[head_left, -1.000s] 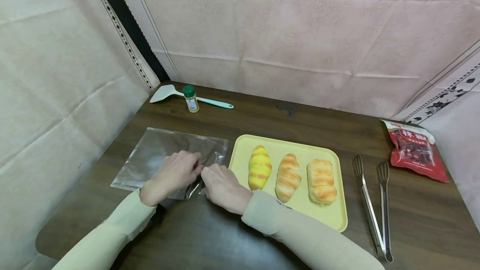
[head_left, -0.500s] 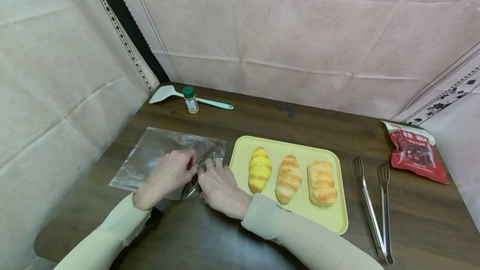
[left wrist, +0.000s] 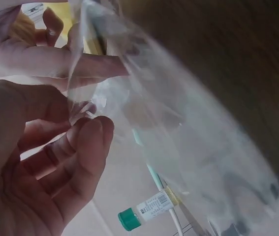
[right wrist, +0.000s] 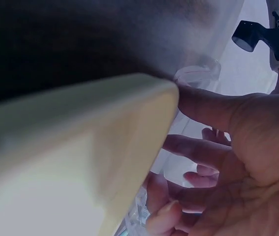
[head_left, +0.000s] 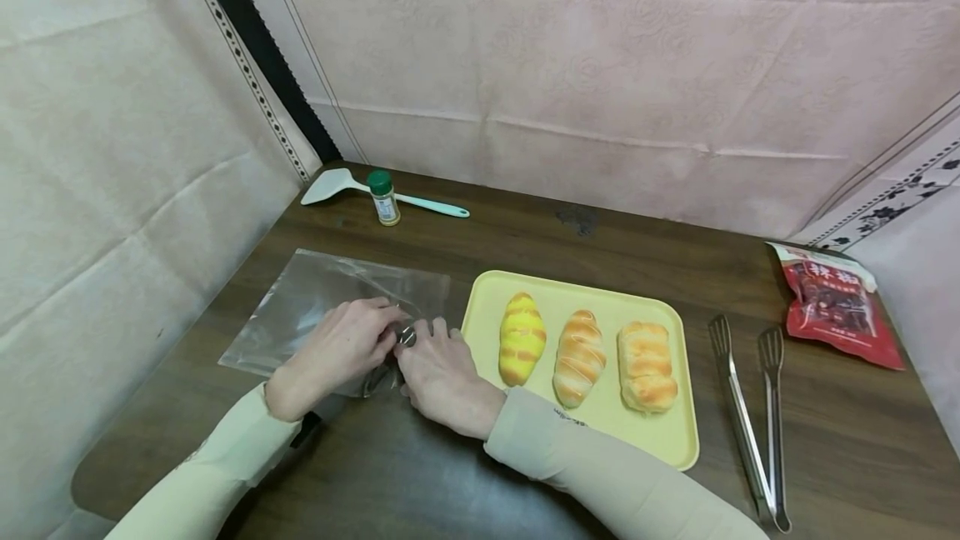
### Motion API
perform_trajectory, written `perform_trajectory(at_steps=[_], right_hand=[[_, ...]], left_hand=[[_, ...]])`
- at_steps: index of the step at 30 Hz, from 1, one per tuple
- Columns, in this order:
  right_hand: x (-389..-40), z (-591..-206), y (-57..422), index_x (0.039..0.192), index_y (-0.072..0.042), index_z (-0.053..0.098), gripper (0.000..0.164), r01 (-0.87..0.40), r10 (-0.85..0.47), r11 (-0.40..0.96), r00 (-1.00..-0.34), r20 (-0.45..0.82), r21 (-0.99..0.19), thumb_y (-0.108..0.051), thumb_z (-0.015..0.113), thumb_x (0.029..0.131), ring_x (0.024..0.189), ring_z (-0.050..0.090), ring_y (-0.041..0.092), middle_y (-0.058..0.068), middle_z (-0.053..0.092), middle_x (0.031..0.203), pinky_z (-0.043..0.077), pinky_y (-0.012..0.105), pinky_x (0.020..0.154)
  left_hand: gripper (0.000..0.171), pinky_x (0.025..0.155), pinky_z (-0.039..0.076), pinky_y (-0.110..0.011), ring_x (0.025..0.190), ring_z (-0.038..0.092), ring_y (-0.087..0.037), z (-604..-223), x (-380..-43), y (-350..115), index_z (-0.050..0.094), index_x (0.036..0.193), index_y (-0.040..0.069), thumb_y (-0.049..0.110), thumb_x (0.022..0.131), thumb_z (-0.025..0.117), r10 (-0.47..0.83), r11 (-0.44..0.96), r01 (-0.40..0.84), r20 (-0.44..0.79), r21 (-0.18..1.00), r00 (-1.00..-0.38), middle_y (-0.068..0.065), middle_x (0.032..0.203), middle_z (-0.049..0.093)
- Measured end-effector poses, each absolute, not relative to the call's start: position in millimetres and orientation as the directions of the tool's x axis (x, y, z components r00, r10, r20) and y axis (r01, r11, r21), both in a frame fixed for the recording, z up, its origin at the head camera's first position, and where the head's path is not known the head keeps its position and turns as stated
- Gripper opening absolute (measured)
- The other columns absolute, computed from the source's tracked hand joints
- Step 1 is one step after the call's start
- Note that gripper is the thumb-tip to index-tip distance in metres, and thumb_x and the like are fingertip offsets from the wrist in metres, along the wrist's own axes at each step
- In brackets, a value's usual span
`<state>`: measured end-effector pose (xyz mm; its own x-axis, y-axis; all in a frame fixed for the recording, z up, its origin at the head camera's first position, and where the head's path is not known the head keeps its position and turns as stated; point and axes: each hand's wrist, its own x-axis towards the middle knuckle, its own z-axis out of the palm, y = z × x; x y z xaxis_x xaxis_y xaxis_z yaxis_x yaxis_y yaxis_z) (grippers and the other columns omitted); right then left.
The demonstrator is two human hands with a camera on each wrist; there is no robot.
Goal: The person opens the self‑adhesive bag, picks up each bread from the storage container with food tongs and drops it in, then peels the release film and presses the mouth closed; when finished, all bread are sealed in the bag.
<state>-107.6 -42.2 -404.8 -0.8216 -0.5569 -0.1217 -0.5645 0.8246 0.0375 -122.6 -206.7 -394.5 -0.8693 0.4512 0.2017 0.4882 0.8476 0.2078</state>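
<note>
A clear plastic bag (head_left: 352, 280) lies flat on the left of the table, its mouth edge toward the right hand. At that edge my left hand (head_left: 347, 346) pinches the film between thumb and fingers; in the left wrist view the lifted film (left wrist: 178, 118) stretches away from the fingertips. My right hand (head_left: 438, 375) is beside it, with a straight finger reaching in behind the film in the left wrist view. Its thumb and fingers are spread apart in the right wrist view, next to the tray's corner.
A yellow tray (head_left: 678, 440) holds three breads right beside the right hand. Metal tongs (head_left: 750, 432) and a red snack packet (head_left: 840, 307) are on the far right. Behind the bag, a green-capped jar (head_left: 386, 202) stands by a pale spatula (head_left: 330, 185).
The hands were together at the bag's edge; the right hand's fingers have since uncurled and spread. The left hand has shifted slightly left, and the film between the hands has lifted.
</note>
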Motion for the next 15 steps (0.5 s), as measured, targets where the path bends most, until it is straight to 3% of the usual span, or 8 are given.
perform_trajectory(at_steps=[2, 7, 15], right_hand=[[-107.2, -404.3, -42.4, 0.127, -0.023, 0.074, 0.041, -0.56, -0.551, 0.827, -0.825, -0.124, 0.047, -0.047, 0.082, 0.095, 0.106, 0.059, 0.024, 0.004, 0.067, 0.122, 0.053, 0.034, 0.084], [-107.2, -403.7, -42.4, 0.138, -0.018, 0.068, 0.054, -0.562, -0.552, 0.824, -0.824, -0.133, 0.063, -0.05, 0.081, 0.095, 0.107, 0.057, 0.023, 0.003, 0.065, 0.123, 0.051, 0.034, 0.086], [-106.5, -400.9, -39.3, 0.156, -0.034, 0.057, 0.064, -0.648, -0.63, 0.759, -0.754, -0.188, 0.055, -0.042, 0.079, 0.097, 0.135, 0.051, 0.022, -0.009, 0.05, 0.163, 0.045, 0.04, 0.103]], left_hand=[[0.007, 0.055, 0.048, -0.03, 0.062, 0.054, -0.01, -393.6, -122.6, -205.6, 0.076, 0.089, 0.008, 0.001, 0.091, 0.077, 0.439, 0.854, 0.48, 0.218, 0.202, -0.872, -0.004, 0.083, 0.071], [0.014, 0.055, 0.049, -0.03, 0.061, 0.056, -0.009, -392.8, -123.5, -204.0, 0.073, 0.08, 0.01, 0.008, 0.09, 0.082, 0.383, 0.87, 0.442, 0.264, 0.219, -0.885, 0.0, 0.074, 0.067], [0.014, 0.055, 0.048, -0.032, 0.061, 0.055, -0.011, -390.7, -122.6, -203.4, 0.07, 0.082, 0.009, 0.001, 0.083, 0.082, 0.338, 0.893, 0.387, 0.226, 0.231, -0.914, 0.0, 0.074, 0.064]])
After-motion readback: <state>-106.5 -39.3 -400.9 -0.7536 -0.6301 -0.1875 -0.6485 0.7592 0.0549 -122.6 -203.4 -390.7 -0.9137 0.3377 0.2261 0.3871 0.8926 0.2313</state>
